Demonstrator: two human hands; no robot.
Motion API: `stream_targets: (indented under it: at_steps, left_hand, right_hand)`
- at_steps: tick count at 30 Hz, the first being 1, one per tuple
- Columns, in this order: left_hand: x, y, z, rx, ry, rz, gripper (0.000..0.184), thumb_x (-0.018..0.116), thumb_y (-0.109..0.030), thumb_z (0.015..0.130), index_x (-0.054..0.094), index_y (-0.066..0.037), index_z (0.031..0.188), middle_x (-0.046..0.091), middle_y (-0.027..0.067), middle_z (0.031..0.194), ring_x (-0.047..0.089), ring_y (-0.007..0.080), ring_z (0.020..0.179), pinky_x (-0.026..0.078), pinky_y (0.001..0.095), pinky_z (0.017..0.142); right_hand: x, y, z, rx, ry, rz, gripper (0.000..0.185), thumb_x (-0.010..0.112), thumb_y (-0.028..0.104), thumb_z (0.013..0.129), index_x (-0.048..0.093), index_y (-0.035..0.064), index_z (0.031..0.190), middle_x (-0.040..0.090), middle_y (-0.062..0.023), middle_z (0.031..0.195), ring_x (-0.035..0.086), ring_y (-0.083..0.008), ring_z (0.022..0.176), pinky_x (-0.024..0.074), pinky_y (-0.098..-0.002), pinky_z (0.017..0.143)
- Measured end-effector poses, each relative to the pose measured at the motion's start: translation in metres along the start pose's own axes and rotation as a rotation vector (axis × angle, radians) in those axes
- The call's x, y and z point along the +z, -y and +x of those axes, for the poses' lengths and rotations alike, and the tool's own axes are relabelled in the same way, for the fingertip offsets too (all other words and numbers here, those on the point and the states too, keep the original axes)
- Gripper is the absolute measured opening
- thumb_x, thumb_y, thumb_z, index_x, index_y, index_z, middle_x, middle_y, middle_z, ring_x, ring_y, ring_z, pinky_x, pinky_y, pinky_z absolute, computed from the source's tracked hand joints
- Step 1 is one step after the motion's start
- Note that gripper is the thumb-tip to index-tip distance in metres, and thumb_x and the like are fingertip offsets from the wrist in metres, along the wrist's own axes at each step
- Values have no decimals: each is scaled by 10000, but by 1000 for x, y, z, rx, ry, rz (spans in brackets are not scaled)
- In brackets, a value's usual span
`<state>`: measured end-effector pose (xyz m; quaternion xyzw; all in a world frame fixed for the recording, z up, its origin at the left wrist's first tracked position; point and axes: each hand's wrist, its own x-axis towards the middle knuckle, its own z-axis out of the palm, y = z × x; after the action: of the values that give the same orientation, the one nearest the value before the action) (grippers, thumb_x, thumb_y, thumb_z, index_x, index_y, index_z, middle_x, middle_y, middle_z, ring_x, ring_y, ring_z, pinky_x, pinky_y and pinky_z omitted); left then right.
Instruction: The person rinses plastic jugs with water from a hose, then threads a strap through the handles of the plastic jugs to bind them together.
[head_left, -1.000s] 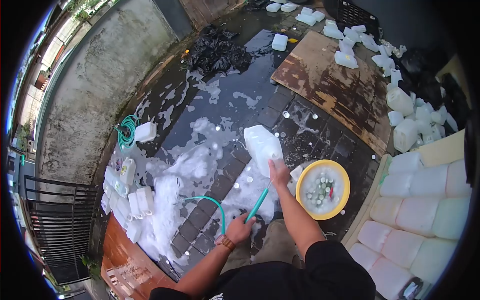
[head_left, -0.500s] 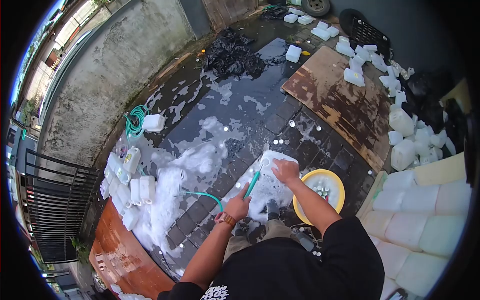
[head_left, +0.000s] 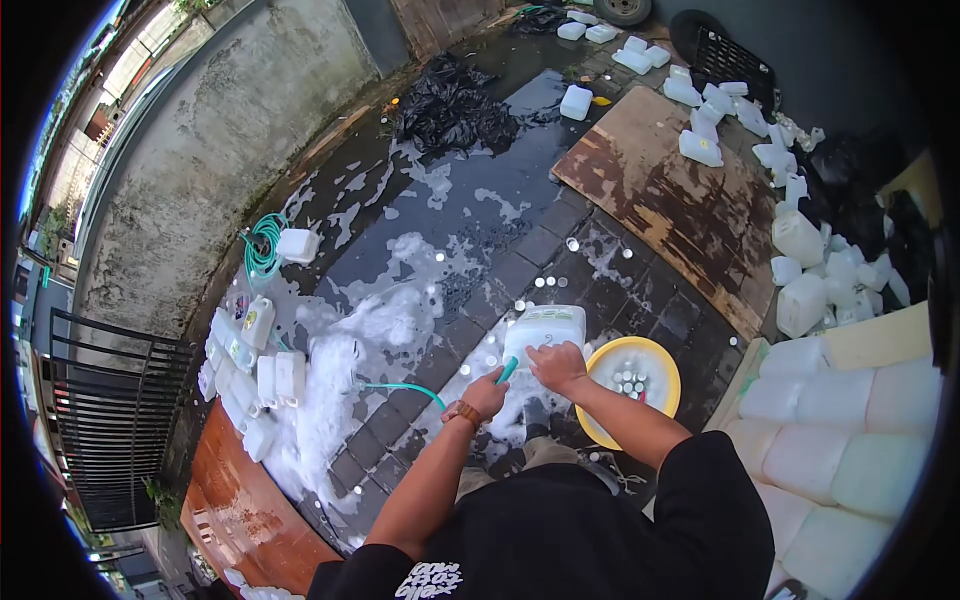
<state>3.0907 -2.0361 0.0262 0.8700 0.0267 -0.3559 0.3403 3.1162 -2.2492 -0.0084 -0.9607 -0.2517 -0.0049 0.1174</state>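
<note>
head view: translucent white plastic jug (head_left: 556, 322), crosswise ahead, gripped by nearer right hand (head_left: 558, 367); left hand (head_left: 484, 395) clasps green tubular hose end (head_left: 508, 369).

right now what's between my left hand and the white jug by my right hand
The teal hose end, held in your left hand, lies across that stretch toward the white jug; the head view shows it.

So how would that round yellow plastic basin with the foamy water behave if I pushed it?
The basin holds foamy liquid and small white round pieces, so it is probably fairly heavy and may slosh. Its wide round shape seems unlikely to tip. The wet dark paving might let it slide.
</note>
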Motion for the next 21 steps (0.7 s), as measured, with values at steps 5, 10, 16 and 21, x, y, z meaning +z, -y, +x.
stream_targets:
  at_steps: [5,10,16,21]
  left_hand:
    - [6,-4,15,-118,-8,-39,478,504,-340,950,516,-62,1339,692,235,924,692,357,687,535,463,684]
    - [35,2,29,-272,-21,-260,480,496,-381,953,525,19,1217,686,258,944,691,392,791,525,485,721]
    - [16,-45,-22,-56,-144,-138,453,491,-390,967,492,-44,1260,664,295,981,637,471,933,489,537,798]
    - [-2,-7,-41,-102,-229,-90,416,519,-380,959,555,-80,1246,662,272,1045,626,466,967,488,528,837]
  right_hand:
    - [3,2,-5,5,0,52,394,715,336,781,671,161,1131,677,-21,768,669,-226,678,485,-397,619]
    - [3,13,-18,157,-65,260,446,702,351,801,616,135,1182,717,-72,868,697,-273,743,509,-423,687]
    - [60,-19,-4,912,-284,563,496,711,369,823,619,78,1215,698,-166,1050,679,-372,898,525,-456,804]
    - [110,-68,-23,1391,-713,1363,393,668,306,899,578,58,1191,561,-54,831,521,-147,604,463,-323,462]
